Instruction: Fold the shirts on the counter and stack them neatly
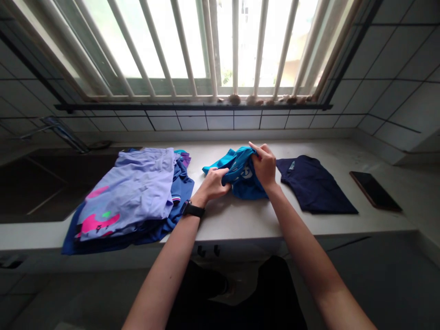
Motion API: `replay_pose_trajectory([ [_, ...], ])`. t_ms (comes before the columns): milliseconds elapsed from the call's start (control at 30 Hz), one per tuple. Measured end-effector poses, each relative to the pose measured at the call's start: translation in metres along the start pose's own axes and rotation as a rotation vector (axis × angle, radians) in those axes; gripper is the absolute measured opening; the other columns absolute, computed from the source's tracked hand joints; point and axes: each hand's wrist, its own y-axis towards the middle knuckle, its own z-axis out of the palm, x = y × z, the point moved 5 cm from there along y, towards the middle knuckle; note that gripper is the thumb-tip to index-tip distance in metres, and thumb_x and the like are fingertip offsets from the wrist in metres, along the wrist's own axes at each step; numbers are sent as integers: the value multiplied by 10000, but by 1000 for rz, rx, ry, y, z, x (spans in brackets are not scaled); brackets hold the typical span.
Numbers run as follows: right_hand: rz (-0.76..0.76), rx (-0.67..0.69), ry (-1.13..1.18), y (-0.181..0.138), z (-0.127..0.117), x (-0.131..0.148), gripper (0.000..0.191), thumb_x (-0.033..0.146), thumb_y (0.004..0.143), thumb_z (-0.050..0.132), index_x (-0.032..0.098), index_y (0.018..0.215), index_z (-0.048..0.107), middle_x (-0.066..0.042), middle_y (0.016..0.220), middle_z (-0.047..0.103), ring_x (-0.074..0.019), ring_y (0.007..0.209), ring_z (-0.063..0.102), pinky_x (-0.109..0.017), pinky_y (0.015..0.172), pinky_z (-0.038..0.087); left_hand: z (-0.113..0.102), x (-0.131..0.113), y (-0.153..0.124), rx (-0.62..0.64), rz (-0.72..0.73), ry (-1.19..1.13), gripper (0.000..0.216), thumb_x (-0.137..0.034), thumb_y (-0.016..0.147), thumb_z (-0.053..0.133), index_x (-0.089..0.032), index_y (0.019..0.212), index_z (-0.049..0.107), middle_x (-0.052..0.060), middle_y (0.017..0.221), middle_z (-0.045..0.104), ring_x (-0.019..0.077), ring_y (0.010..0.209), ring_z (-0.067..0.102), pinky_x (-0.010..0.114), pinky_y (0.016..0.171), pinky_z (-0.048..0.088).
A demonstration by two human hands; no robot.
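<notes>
A bright blue shirt [244,179] lies bunched on the white counter [247,217] in the middle of the view. My left hand [213,182], with a black watch on its wrist, is closed on the shirt's lower left part. My right hand [264,164] pinches the upper edge of the same shirt, lifting the cloth a little. To the right of the shirt a navy shirt [314,185] lies folded flat. To the left sits a pile of clothes [132,197], a lilac shirt with pink marks on top of dark blue ones.
A dark phone [375,190] lies on the counter at the right. A sink [51,183] with a tap is at the far left. A barred window [206,46] and tiled wall stand behind the counter. Small shells line the sill.
</notes>
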Motion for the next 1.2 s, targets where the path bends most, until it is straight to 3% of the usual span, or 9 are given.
replay_pose_trajectory([
  [133,94,166,93,6,2,-7,327,269,936,537,214,1119,802,-38,844,679,-206,806,626,-332,831,529,-1,9,0,-66,-83,18,27,-240,754,590,-235,747,564,13,684,630,223,709,608,369,822,502],
  [267,142,454,187,7,5,-15,251,372,872,627,193,783,779,15,606,605,-179,638,574,-280,633,462,-15,34,-5,-364,-332,63,96,-286,802,588,-224,744,633,99,833,761,278,870,699,426,945,514],
  [433,176,21,233,17,-25,-24,434,598,903,590,203,876,767,30,535,546,-163,553,552,-272,564,428,-24,51,-12,-555,-431,-12,155,-231,778,539,-217,701,673,158,1131,782,331,1131,691,458,1040,510],
  [500,228,36,301,16,-28,-24,500,684,874,611,204,868,751,42,494,521,-138,456,491,-259,483,384,-23,49,-11,-544,-402,-52,161,-217,767,536,-217,698,682,140,1111,781,311,1114,694,423,1013,530],
  [733,392,1109,439,-33,15,5,576,758,788,715,190,867,771,-40,613,728,-145,439,608,-229,367,406,-14,24,-2,-300,-207,-115,349,-280,854,531,-203,516,487,7,554,537,150,582,516,301,630,438],
  [800,454,1257,418,-46,23,8,537,731,785,744,198,843,750,-62,686,767,-172,504,671,-232,376,451,-12,19,-1,-250,-161,-147,337,-268,856,528,-204,530,473,-15,509,476,136,555,448,294,611,402],
  [867,527,1236,453,-49,28,8,504,705,794,755,209,880,719,-69,737,780,-193,555,706,-242,384,480,-10,15,0,-217,-131,-177,248,-249,850,527,-202,607,539,-15,551,523,141,583,454,288,627,411],
  [1000,550,938,556,-37,31,4,456,654,859,714,238,1024,624,-36,762,741,-190,579,693,-258,409,502,-7,6,-2,-115,-77,-241,106,-271,843,557,-207,790,625,-6,670,600,161,642,500,292,652,438],
  [1200,424,540,414,-18,30,-9,365,464,760,805,242,830,523,36,768,576,-156,722,594,-265,605,537,6,-13,-8,297,46,-395,401,-531,854,690,-205,658,564,-13,621,546,147,592,482,295,604,424],
])
